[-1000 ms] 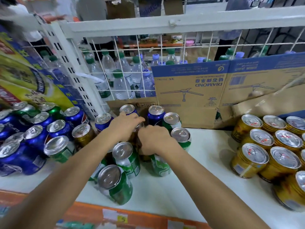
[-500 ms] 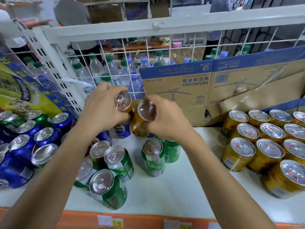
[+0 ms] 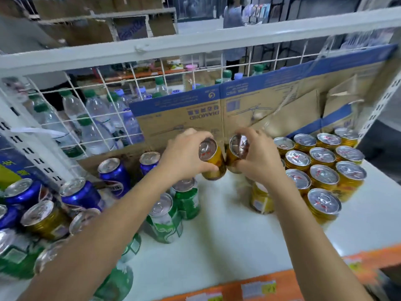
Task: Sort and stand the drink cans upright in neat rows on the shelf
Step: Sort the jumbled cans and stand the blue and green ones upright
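Left hand (image 3: pixel 184 155): fingers and thumb are curled round a gold can (image 3: pixel 213 165), held clear of the shelf with its silver top tilted toward the camera.
Right hand (image 3: pixel 259 158): grips a second gold can (image 3: pixel 236 148) in the same way, also off the shelf; the two held cans touch between the hands.
Shelf (image 3: pixel 227 235): a white surface beneath both hands.
Gold rows (image 3: pixel 323 177): upright gold cans in tidy rows, starting just to the right of the right hand.
Lone gold can (image 3: pixel 260 199): upright, directly under the right wrist and partly hidden by it.
Green cans (image 3: pixel 186 200): two stand just below the left wrist; more lie further down along the left forearm, blurred.
Blue cans (image 3: pixel 115 174): loosely grouped to the left of the left hand, not in rows.
Cardboard box (image 3: pixel 180 114): stands behind both hands, with its print upside down.
Water bottles (image 3: pixel 95 118): beyond the left hand, behind a white wire grid (image 3: pixel 134 83).
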`<state>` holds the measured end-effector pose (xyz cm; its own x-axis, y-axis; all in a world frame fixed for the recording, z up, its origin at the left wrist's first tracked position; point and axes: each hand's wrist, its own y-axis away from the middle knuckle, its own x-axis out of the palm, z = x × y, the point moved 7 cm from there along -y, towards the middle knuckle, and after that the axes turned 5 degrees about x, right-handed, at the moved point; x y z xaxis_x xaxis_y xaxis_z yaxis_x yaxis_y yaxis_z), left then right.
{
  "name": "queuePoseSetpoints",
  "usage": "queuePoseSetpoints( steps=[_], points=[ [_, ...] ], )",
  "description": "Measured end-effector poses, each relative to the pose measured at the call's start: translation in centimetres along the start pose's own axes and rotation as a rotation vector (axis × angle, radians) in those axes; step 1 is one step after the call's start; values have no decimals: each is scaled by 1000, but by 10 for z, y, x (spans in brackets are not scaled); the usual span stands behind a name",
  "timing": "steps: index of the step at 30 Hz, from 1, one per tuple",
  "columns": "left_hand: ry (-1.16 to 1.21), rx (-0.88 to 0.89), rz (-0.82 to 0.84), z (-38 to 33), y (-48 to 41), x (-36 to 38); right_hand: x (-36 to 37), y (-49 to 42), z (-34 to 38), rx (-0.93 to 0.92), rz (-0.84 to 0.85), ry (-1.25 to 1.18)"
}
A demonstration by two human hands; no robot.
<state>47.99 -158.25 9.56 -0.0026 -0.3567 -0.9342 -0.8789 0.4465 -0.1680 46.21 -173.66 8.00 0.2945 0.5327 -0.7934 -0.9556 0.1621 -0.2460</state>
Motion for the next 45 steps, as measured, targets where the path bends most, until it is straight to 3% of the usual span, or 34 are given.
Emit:
queuePoseSetpoints(
  steps=[7, 13, 17, 21, 28, 34, 41, 45],
  points=[
    [-218, -23, 161, 4, -50, 75, 36, 3, -48, 100, 124, 163],
    [-136, 2, 149, 1, -74, 96, 61, 6, -51, 63, 161, 396],
    [143, -1, 108, 1, -78, 100, 53, 3, -52, 19, 28, 341],
    [248, 80, 214, -12, -75, 106, 58, 6, -48, -5, 55, 313],
    [59, 172, 276, -5, -36, 72, 61, 13, -15, -61, -2, 149],
    [-113, 64, 251, 38, 23, 14, 85, 30, 38, -230, 219, -96],
    [-107, -134, 482, 74, 105, 29, 119, 44, 67, -250, 393, -179],
    [-93, -157, 342, 80, 118, 41, 121, 46, 68, -244, 331, -257]
  ],
)
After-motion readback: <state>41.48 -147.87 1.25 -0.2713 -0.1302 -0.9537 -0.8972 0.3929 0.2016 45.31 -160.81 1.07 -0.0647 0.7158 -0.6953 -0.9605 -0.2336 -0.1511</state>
